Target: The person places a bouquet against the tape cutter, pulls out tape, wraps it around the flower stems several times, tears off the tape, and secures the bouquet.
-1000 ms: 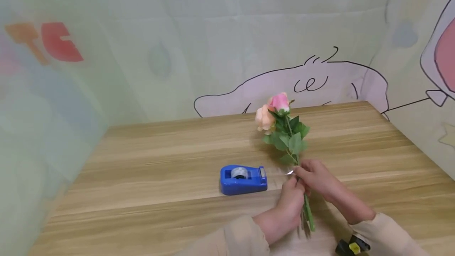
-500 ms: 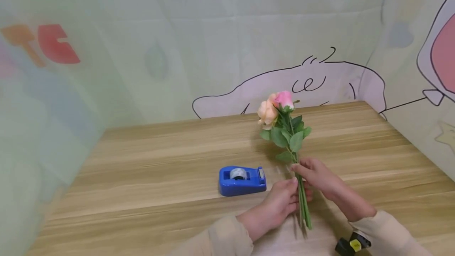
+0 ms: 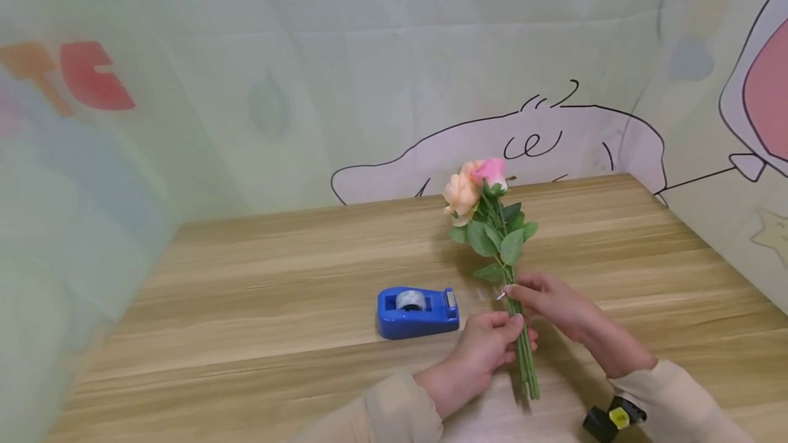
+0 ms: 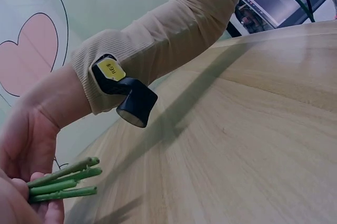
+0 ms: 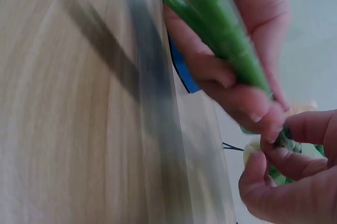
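As the left hand [image 3: 485,346] grips the stems [image 3: 527,369], right hand [image 3: 550,303] pinching them just above, I reckon slackening could splay them.

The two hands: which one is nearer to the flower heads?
The right hand, just below the leaves; the left hand grips the stems lower down.

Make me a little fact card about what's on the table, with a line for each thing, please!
Flowers: pink and peach
Leaves: green, below the flowers
Stems: green, bunched together
Left hand: holds the stems
Right hand: pinches the stems farther up, nearer the leaves
Tape dispenser: blue, holds a tape roll
Table: wood-patterned
Shiny bit by right thumb: maybe clear tape; too small to tell
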Demonstrator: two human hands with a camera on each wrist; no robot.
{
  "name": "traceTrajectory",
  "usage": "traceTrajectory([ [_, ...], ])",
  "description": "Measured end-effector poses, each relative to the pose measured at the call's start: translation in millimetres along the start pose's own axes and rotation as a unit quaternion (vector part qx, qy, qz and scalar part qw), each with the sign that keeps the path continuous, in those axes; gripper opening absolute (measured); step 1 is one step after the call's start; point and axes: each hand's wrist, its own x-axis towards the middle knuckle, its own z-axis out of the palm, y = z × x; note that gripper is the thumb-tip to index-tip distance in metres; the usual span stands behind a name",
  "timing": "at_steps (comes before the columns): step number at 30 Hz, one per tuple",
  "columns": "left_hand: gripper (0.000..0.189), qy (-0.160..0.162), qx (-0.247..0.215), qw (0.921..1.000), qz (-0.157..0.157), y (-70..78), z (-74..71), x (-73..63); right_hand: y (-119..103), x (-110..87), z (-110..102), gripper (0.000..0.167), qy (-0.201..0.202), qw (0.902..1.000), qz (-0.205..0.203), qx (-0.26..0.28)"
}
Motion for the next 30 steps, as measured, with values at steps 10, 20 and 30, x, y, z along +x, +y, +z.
traceTrajectory([
  [10,0.02,0.02,0.029,0.9989,0.032,-1.3,1.2,1.0,3.8,0.9,-2.9,0.018,-0.023,0.9937,-0.014,0.108],
  [20,0.023,0.025,0.037,0.9981,0.042,-2.7,0.5,-3.6,3.5,4.4,0.0,0.025,0.002,0.9931,0.005,0.117],
  [30,0.037,-0.037,-0.027,0.9989,-0.005,-6.3,-4.4,0.1,7.2,4.6,-1.7,0.02,-0.022,0.9864,-0.005,0.163],
])
